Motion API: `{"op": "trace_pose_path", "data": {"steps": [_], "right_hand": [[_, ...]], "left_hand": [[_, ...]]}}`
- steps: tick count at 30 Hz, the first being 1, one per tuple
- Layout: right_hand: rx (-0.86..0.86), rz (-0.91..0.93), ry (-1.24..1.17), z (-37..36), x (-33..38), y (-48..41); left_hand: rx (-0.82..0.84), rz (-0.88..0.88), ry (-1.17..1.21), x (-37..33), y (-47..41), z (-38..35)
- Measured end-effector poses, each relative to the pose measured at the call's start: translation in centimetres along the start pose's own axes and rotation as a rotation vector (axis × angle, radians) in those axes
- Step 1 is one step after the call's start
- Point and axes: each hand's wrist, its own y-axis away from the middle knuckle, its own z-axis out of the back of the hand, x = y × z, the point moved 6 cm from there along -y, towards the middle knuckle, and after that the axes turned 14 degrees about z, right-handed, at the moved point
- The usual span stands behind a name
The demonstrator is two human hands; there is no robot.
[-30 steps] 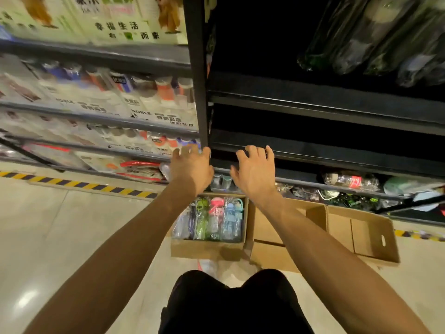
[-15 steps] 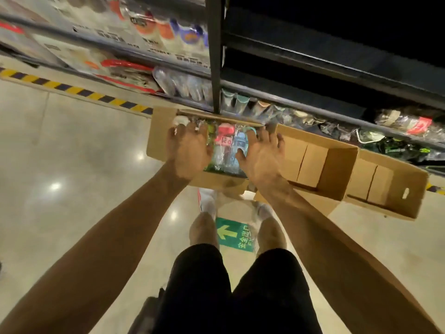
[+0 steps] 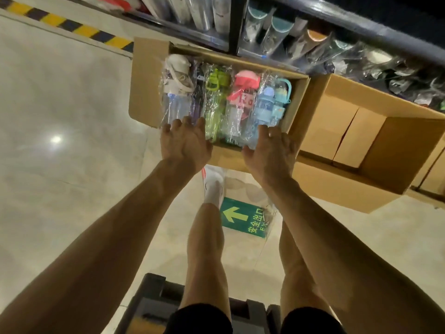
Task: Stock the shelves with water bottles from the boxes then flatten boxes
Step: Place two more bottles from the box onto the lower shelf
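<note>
Two hands of yours hang over the near wall of the cardboard box [image 3: 144, 92]. It sits on the floor [image 3: 60, 177] at 12 o'clock from your feet, its far wall against the bottom shelf [image 3: 361, 27]. Your left hand [image 3: 185, 144] is spread, fingers loosely straight and gripping nothing. Its fingertips lie over the bases of the wrapped water bottles [image 3: 224, 109] at the box's 7 o'clock corner. Your right hand [image 3: 269, 153] is equally loose and holds nothing, with its fingertips at the 5 o'clock corner, just below the blue bottle [image 3: 263, 104]. You cannot tell whether either hand presses on the wrap.

The bottles lie side by side, caps toward 12 o'clock. A white-capped bottle [image 3: 177, 68] is at the 9 o'clock end, then a green bottle [image 3: 215, 92], a pink-capped bottle [image 3: 243, 85] and the blue one. Just beside this box, at its 3 o'clock, stands an empty box [image 3: 390, 150]. Striped hazard tape [image 3: 60, 22] runs along the floor at 10 o'clock. A green exit sign [image 3: 243, 220] lies at the box's 6 o'clock, beside your white shoe [image 3: 213, 186].
</note>
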Motion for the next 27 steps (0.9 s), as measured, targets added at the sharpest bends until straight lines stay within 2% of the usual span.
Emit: {"op": "trace_pose_path", "data": {"steps": [7,11,17,23,27], "right_hand": [[0.044,-0.014,-0.075,-6.4,2.3,-4.9],[0.004,-0.049,-0.14,-8.2,2.8,-8.5],[-0.073,-0.251,-0.383,-9.9,0.7,-12.9],[0.038,-0.441,-0.599,-13.3,-0.4,-14.8],[0.048,-0.536,-0.702,-15.2,-0.3,-15.6]], "left_hand": [[0.03,0.083,0.03,3.2,-5.8,-5.1],[0.024,0.113,0.043,4.0,-9.8,-6.3],[0.008,0.286,0.275,5.5,-15.8,-8.1],[0.118,0.481,0.526,6.8,-18.5,-11.8],[0.159,0.535,0.564,6.7,-19.0,-13.6]]}}
